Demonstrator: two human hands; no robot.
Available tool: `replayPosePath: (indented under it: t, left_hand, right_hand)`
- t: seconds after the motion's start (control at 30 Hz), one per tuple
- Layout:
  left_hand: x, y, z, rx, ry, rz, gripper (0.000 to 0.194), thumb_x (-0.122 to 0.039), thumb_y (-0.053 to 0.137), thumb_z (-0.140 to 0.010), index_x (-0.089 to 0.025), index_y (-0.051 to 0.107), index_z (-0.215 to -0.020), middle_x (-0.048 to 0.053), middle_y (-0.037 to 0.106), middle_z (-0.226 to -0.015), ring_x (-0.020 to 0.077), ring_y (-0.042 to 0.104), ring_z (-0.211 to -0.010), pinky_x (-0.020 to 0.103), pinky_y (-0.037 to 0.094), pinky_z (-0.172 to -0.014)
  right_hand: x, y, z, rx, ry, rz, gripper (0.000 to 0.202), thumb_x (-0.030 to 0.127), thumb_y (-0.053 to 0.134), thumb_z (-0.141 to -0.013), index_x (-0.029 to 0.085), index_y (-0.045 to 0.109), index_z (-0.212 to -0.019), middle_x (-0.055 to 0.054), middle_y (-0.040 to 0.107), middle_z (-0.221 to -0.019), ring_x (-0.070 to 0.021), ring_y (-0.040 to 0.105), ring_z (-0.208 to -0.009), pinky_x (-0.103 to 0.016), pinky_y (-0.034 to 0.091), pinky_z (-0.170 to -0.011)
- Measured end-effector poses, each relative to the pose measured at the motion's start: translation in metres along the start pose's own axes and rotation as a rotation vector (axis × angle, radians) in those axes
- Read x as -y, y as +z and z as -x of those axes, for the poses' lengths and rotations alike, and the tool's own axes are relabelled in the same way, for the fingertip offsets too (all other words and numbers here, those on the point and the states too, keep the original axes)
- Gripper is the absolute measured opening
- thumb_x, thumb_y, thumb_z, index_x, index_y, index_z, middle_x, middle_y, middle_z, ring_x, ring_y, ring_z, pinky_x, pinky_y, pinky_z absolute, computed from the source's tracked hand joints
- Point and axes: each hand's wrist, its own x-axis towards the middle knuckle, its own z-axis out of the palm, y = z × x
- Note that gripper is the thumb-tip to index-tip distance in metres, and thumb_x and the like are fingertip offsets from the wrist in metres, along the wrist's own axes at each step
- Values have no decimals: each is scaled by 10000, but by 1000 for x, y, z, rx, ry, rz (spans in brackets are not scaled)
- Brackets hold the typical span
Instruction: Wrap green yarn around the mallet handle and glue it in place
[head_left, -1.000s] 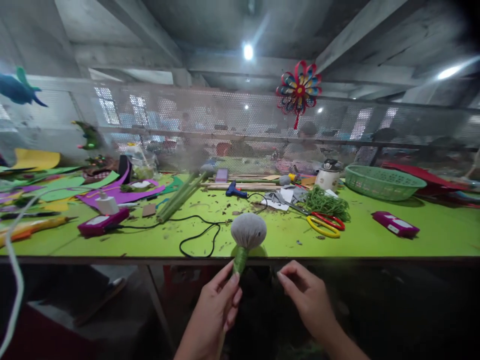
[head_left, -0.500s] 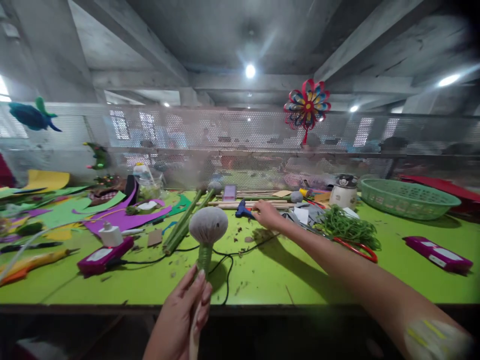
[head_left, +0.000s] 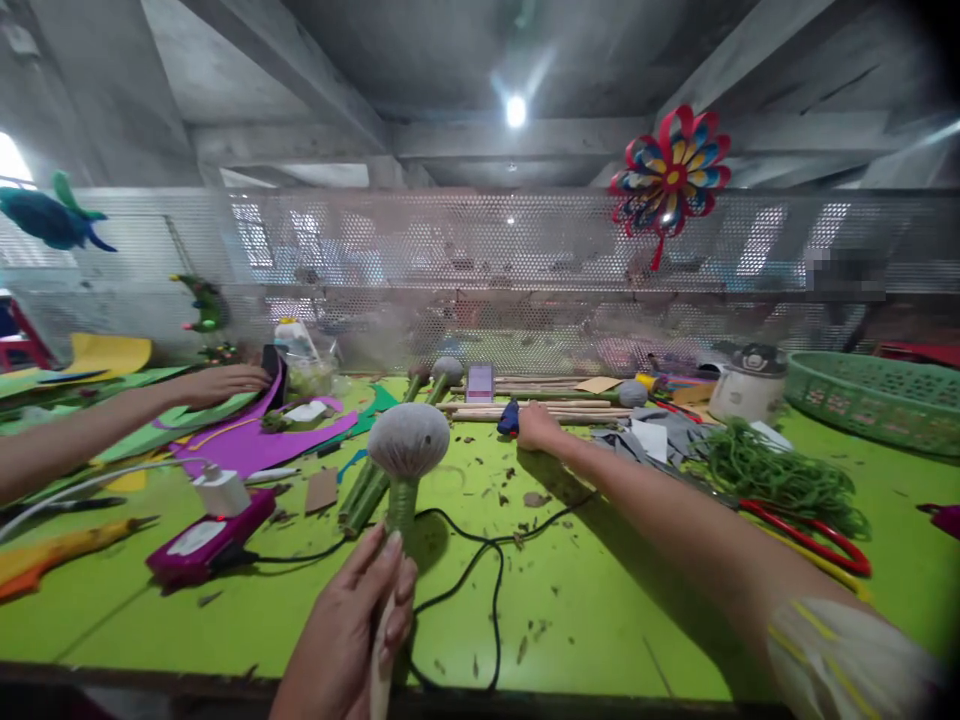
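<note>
Upright in my left hand (head_left: 349, 615) is a stick topped by a rounded grey cloth-covered head (head_left: 409, 440). Green wrapping (head_left: 403, 505) covers its neck, and my fingers close round the pale stick below. My right hand (head_left: 538, 428) reaches far across the table and is closed on a blue glue gun (head_left: 509, 418); my fingers hide much of its handle. Beyond the right hand lie pale wooden sticks (head_left: 480, 411). Behind the held piece, green wrapped stems (head_left: 364, 497) with similar grey heads (head_left: 448, 372) lie on the table.
Another person's hand (head_left: 232, 382) reaches in from the left over purple felt (head_left: 247, 445). A black cable (head_left: 499, 600) runs from a purple power strip (head_left: 184, 550). Red-handled scissors (head_left: 817, 540), green strands (head_left: 780, 470), a green basket (head_left: 862, 400) and a phone (head_left: 480, 382) are around.
The other person's arm has come in from the left. My right hand now covers more of the glue gun. The view has shifted; my left hand still holds the grey-headed stick.
</note>
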Motion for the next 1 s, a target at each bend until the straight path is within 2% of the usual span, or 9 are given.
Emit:
replayPosePath:
  t: [0.17,0.3,0.4,0.5,0.6,0.67,0.73,0.83,1.0]
  left_hand:
    - [-5,9,-7,59,-17,-5,423,-307,692,-752,-201,506,-1117,-76,473,-568,15,338,-358,102,250,-324]
    - [-11,24,-12,96,-9,-24,419,-285,664,-776,-193,485,-1143,-76,477,-561,18,343,-359,104,240,-329]
    - [-14,46,-12,160,-17,-75,458,-294,620,-805,-192,455,-1220,-72,479,-559,23,346,-355,108,235,-328]
    - [-16,71,-9,235,-6,-122,494,-302,597,-817,-177,445,-1270,-67,476,-562,24,350,-360,106,223,-327]
    - [-12,92,-6,279,7,-155,541,-320,600,-813,-167,434,-1305,-65,471,-569,24,343,-368,110,216,-326]
    - [-5,100,-5,297,9,-181,585,-347,611,-806,-161,422,-1327,-66,469,-566,26,334,-367,117,216,-322]
    - [4,105,-5,325,7,-197,637,-380,626,-795,-159,404,-1349,-70,465,-552,26,322,-360,126,221,-323]
    - [18,108,-5,343,33,-195,688,-421,631,-790,-170,375,-1378,-76,456,-539,25,313,-357,134,233,-336]
    - [27,113,1,307,86,-213,711,-423,629,-793,-133,368,-1388,-66,465,-559,29,329,-372,145,255,-343]
  right_hand:
    - [-7,-18,7,-12,38,-184,297,272,564,-900,144,550,-1168,-92,566,-1187,-235,594,-996,-425,504,-821]
    - [-31,-46,30,3,20,-407,246,281,565,-898,134,582,-1094,-65,615,-1070,-203,626,-881,-377,531,-739]
    - [-57,-70,65,4,-63,-609,182,201,558,-866,91,606,-1002,-64,659,-846,-167,631,-692,-298,521,-617]
    - [-82,-91,112,-26,-180,-789,248,127,453,-833,104,591,-1038,-66,674,-800,-155,621,-663,-263,500,-604]
    - [-97,-104,157,-64,-289,-1072,246,231,466,-848,128,601,-1026,-73,658,-770,-167,607,-660,-265,486,-577]
    - [-99,-109,180,-32,-355,-1233,230,313,513,-862,153,621,-987,-64,646,-730,-164,584,-616,-262,468,-536]
    - [-97,-111,198,-9,-422,-1189,216,336,533,-874,170,636,-965,-71,654,-750,-177,593,-651,-272,479,-566]
    - [-94,-111,215,-61,-508,-1047,184,319,542,-880,196,642,-974,-76,674,-850,-207,625,-766,-299,512,-678]
    - [-91,-109,231,-129,-575,-832,205,263,529,-884,255,589,-1080,-28,664,-830,-187,632,-705,-255,524,-636]
